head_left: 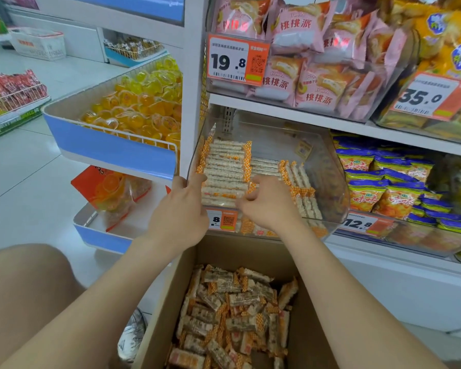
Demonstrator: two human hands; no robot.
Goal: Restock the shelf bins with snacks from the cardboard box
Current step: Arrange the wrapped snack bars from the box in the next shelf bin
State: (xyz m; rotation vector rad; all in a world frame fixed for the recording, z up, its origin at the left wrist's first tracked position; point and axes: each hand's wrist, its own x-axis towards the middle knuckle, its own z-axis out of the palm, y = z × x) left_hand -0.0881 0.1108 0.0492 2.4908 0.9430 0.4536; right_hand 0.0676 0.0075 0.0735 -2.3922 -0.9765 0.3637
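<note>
A clear plastic bin [330, 166] on the lower shelf holds a neat stack of white snack bars with orange checked ends [224, 166]. My left hand [179, 209] rests at the bin's front left corner, fingers against the stack's left end. My right hand [266, 201] reaches over the bin's front edge with curled fingers on the bars at the stack's right end. Below my arms stands an open cardboard box [168, 302] with several loose bars of the same kind [232, 310].
Pink pastry packs [304, 62] fill the bin above; blue and yellow chip bags [383, 187] sit to the right. An end rack on the left holds yellow jelly cups [136, 102]. My knee [24, 278] is at lower left over white floor.
</note>
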